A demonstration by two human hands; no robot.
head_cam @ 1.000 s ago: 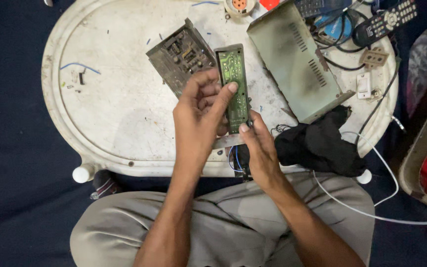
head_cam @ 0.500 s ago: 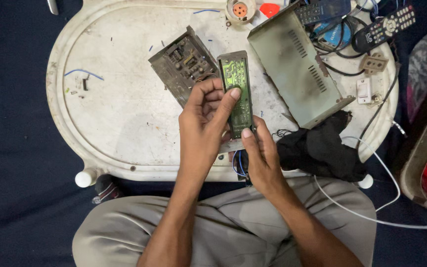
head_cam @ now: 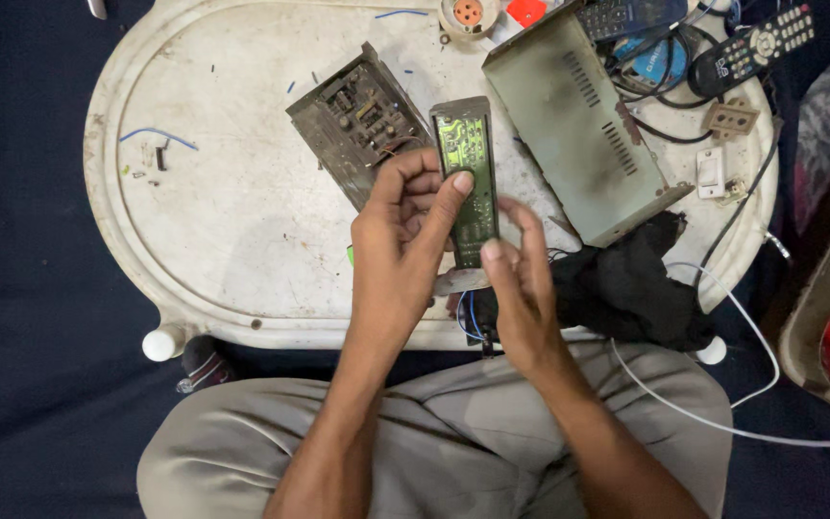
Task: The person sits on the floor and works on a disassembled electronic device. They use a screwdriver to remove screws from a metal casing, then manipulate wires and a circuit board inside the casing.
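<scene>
Both bare forearms reach up from the lap and meet at the middle. The left hand (head_cam: 401,240) is curled, palm turned inward, fingers bent — its thumb stretched straight and pressing forward. The right hand (head_cam: 521,279) sits just beside it, slightly lower, fingers raised and loosely spread — thumb tip pressing close to the left hand.

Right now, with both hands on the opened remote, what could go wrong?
1. The left hand and right hand pinch the opened remote only by fingertips, so it may slip onto the white table.
2. A thumb rests on the bare green board, which might smudge or flex.
</scene>
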